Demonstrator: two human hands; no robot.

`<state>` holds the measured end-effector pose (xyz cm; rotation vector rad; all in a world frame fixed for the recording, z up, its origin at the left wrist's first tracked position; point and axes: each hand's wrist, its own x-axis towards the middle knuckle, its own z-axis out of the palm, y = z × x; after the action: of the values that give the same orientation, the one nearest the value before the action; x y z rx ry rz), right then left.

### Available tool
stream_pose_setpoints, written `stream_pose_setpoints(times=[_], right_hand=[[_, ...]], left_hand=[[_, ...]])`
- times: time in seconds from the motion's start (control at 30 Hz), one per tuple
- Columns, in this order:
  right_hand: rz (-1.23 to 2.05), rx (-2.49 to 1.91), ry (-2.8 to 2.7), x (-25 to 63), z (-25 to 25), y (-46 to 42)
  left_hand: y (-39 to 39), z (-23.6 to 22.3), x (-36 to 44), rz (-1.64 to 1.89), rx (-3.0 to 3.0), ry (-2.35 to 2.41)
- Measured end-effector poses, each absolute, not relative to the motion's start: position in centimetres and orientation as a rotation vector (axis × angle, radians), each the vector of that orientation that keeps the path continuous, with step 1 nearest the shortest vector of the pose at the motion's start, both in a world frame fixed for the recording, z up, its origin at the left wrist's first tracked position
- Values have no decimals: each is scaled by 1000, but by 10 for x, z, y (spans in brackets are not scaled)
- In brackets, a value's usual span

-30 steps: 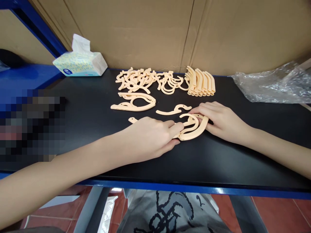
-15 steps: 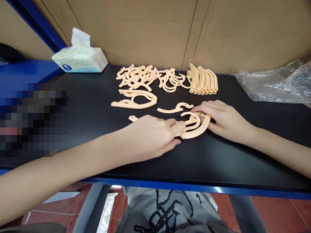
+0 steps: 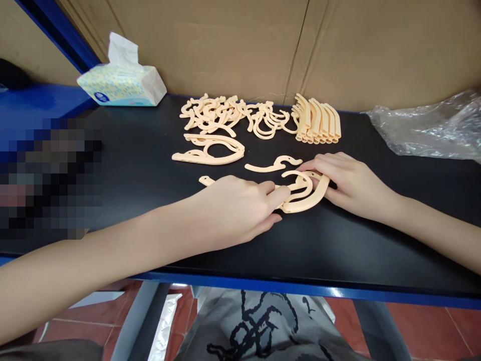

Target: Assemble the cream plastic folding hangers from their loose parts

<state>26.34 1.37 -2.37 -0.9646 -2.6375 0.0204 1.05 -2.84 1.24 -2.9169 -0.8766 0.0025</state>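
Low over the black tabletop, both hands hold a cream plastic folding hanger (image 3: 306, 203) with a curved hook. My left hand (image 3: 244, 208) is closed on its left end, and the fingers cover that part. At its right end, my right hand (image 3: 343, 180) grips the curved arm between thumb and fingers. Past my left wrist pokes the tip of a cream piece (image 3: 206, 181); its rest is hidden under the hand. Just behind the hands lies a loose curved arm piece (image 3: 272, 164). Farther back to the left rests a folded hanger (image 3: 210, 158).
Along the back lie a pile of cream hooks and small curved pieces (image 3: 214, 113) and a stack of curved arms (image 3: 317, 120). A tissue pack (image 3: 124, 85) stands back left, clear plastic wrap (image 3: 432, 125) back right. Cardboard (image 3: 233, 45) lines the rear. A blurred patch covers the left.
Both hands keep the same hold on the hanger, with hardly any movement. The whole view has shifted slightly.
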Motion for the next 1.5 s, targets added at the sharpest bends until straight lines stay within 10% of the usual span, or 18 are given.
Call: stream_pose_setpoints(times=[1.5], right_hand=[[90,-890,-2627,262,-20,9]], left_hand=[[-18,9,10,-222,-3071,-835]])
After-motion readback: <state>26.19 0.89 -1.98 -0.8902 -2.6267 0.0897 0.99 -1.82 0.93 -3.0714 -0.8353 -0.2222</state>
